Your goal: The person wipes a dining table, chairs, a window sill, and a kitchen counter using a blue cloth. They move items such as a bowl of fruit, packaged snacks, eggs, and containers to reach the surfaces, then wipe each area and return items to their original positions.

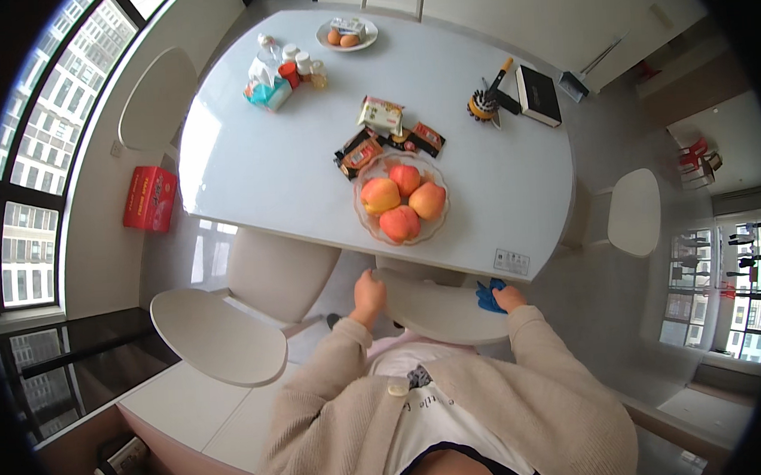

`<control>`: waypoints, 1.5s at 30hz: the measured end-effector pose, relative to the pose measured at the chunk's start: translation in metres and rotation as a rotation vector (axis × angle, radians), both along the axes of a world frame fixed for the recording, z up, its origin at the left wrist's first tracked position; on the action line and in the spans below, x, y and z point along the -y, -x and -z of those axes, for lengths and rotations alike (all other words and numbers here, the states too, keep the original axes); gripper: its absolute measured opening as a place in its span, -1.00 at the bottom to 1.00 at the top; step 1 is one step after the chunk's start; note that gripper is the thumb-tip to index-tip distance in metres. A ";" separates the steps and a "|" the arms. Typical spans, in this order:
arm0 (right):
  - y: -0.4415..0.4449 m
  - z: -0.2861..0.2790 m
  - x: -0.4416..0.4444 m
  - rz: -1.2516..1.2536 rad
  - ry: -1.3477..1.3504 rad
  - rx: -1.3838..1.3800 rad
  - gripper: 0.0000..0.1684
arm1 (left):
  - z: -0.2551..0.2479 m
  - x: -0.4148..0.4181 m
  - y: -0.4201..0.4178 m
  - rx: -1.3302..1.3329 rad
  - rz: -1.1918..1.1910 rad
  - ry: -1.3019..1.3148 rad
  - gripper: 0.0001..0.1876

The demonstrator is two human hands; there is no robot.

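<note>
My left hand grips the left end of a pale chair's curved backrest, which stands at the near edge of the white table. At the backrest's right end is my right hand, closed around a crumpled blue cloth; whether its fingers also grip the chair cannot be told. Beyond the backrest, a scalloped glass bowl on the table holds several red-yellow apples. Packaged snacks lie just behind the bowl.
Another pale chair stands at the left. On the table are a plate with eggs, a tissue pack, several bottles, a hairbrush and a black book. A red box sits by the wall; a chair stands right.
</note>
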State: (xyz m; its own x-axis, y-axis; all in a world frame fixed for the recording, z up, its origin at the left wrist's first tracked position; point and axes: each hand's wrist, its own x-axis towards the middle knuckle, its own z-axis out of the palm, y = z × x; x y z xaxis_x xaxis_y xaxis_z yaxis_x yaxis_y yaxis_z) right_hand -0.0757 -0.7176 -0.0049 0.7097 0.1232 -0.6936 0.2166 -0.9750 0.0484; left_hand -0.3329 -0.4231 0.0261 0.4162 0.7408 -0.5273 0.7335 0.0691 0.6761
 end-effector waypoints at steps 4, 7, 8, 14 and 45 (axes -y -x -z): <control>0.005 -0.010 -0.007 -0.050 0.024 -0.009 -0.34 | -0.013 -0.007 -0.007 -0.017 0.010 0.004 -0.53; -0.002 -0.011 -0.004 -0.083 0.009 -0.024 -0.37 | -0.018 -0.006 -0.008 -0.009 -0.007 0.042 -0.51; -0.002 -0.013 0.001 -0.079 0.006 -0.019 -0.39 | -0.021 -0.006 -0.008 -0.001 -0.011 0.063 -0.49; 0.010 -0.042 -0.014 -0.119 -0.340 0.050 -0.62 | 0.008 -0.008 0.012 0.082 -0.010 0.121 -0.43; 0.373 -0.126 -0.299 0.591 -0.196 -1.656 -0.34 | -0.039 -0.127 0.357 0.498 -1.143 0.364 -0.82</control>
State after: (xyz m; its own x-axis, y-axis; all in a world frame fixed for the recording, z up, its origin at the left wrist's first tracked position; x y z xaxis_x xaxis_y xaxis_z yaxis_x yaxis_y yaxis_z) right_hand -0.4487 -0.4185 0.1214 -0.6794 0.2957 -0.6716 -0.4375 -0.8980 0.0472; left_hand -0.6899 -0.2964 0.0651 -0.1444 0.6521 -0.7443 -0.1854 0.7210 0.6677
